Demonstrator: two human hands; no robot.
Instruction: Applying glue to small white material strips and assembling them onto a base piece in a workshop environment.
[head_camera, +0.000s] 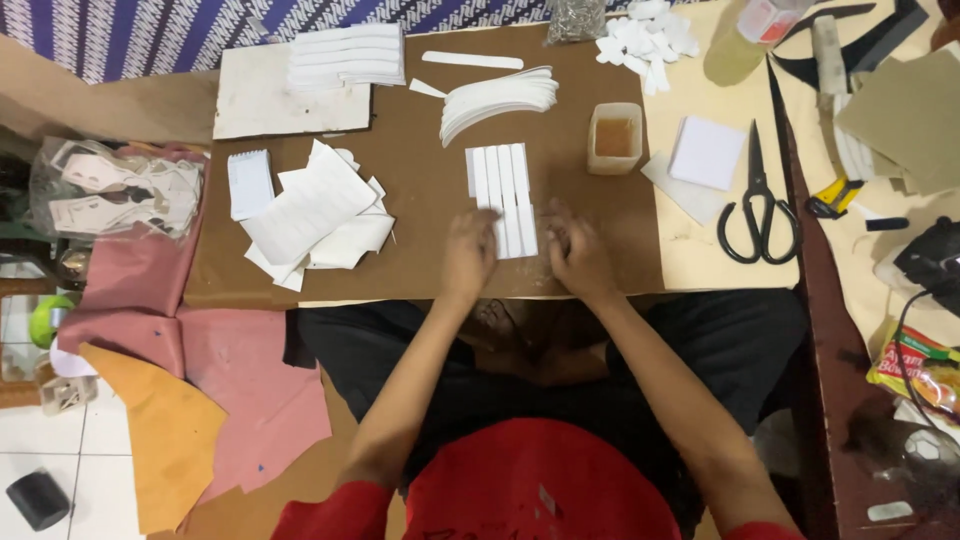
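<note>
We saw both hands low on the brown cardboard work board (420, 270), at the near end of a row of narrow white strips (505, 195) laid side by side. The left hand (468, 255) rested with fingers curled down on the lower left corner of that row, touching the strips. The right hand (577, 255) sat just beside the row's lower right edge, fingers bunched together; whether it pinched anything we could not tell, blur hid the fingertips. The strips lay mid-board, straight, edges touching each other, running away from the person.

Behind the strips, a fanned stack of curved white pieces (497, 98) lay near the board's far edge, with one long white strip (472, 60) beyond it. A small square translucent tub of amber liquid (614, 138) stood just right of the strips. Left of the hands we noted a loose pile of white paper sheets (315, 210) and a small white notepad-like block (249, 183). A flat white board with a stack of white strips on it (290, 90) sat at the far left corner.

Off the board to the right: a square white pad (706, 152), black-handled scissors (759, 205), a yellow and black cutter (832, 197). On the left, a clear plastic bag of white cut-outs (115, 188), pink sheet material (240, 380) and an orange piece (165, 440) on the floor.
</note>
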